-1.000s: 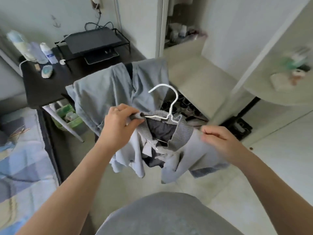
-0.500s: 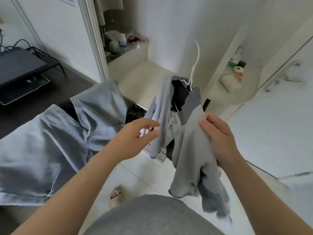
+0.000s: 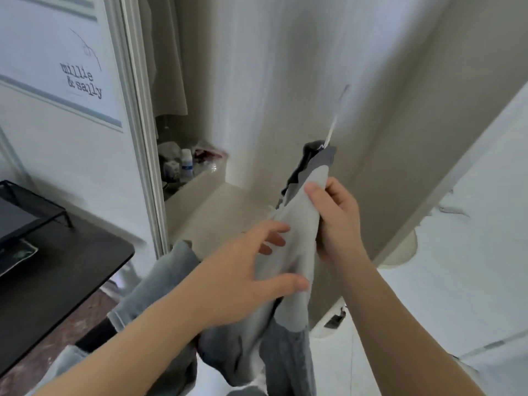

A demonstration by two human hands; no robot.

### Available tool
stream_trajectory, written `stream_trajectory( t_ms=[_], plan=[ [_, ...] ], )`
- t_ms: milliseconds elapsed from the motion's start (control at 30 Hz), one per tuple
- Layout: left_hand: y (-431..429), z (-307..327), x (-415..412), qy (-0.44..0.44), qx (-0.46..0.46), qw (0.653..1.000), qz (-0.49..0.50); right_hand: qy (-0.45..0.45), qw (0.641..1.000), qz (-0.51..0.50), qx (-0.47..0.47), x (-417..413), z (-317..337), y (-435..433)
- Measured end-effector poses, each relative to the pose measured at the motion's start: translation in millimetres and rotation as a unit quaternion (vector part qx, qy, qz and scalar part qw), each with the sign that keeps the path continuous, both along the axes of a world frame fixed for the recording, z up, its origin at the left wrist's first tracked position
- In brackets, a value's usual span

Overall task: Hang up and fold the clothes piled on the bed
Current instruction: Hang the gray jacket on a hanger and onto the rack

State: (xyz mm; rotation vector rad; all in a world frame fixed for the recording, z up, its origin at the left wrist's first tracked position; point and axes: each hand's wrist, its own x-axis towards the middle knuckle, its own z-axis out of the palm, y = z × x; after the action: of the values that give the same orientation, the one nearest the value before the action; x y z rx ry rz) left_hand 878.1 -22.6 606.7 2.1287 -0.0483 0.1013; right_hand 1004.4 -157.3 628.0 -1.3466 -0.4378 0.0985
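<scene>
A light grey garment [image 3: 288, 252] with a darker grey collar hangs on a white wire hanger [image 3: 333, 130], held up in front of the open wardrobe. My right hand [image 3: 335, 221] grips the garment's shoulder just below the collar. My left hand [image 3: 251, 270] is at the cloth lower down, fingers spread and thumb lying across the fabric. The hanger's hook is blurred and points up toward the wardrobe's back wall. A pale blue-grey garment [image 3: 160, 284] is draped below my left arm.
A black desk [image 3: 65, 267] with a black wire stand [image 3: 31, 207] is at the left. The wardrobe's white sliding frame [image 3: 137, 115] stands beside it. A low shelf inside holds bottles [image 3: 185, 165]. A cream garment [image 3: 168, 58] hangs at the top. A white door [image 3: 468, 224] is at the right.
My view has swung up and right toward the wardrobe. The hanger and grey garment rose and turned edge-on. My left hand opened against the cloth lower down; the right hand kept its grip.
</scene>
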Motion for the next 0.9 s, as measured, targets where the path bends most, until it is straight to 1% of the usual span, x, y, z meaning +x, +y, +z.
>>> stream_trajectory(
  t_ms=[133,233,367,600,767,900],
  plan=[
    [21,27,31,-0.074,0.029,0.996,0.026,-0.024,0.998,-0.025,0.051,34,43,46],
    [40,49,61,-0.131,0.040,0.988,0.066,-0.082,0.994,-0.020,0.070,64,81,81],
    [72,82,105,-0.203,0.089,0.968,0.116,-0.150,0.986,0.000,0.072,106,138,119],
    [129,164,180,-0.258,0.194,0.929,0.178,-0.250,0.965,0.006,0.078,187,245,166],
    [153,239,234,-0.283,0.315,0.880,0.213,-0.304,0.950,-0.020,0.071,245,333,183],
    [161,294,275,-0.297,0.386,0.837,0.249,-0.338,0.939,-0.030,0.056,286,392,189]
  ],
)
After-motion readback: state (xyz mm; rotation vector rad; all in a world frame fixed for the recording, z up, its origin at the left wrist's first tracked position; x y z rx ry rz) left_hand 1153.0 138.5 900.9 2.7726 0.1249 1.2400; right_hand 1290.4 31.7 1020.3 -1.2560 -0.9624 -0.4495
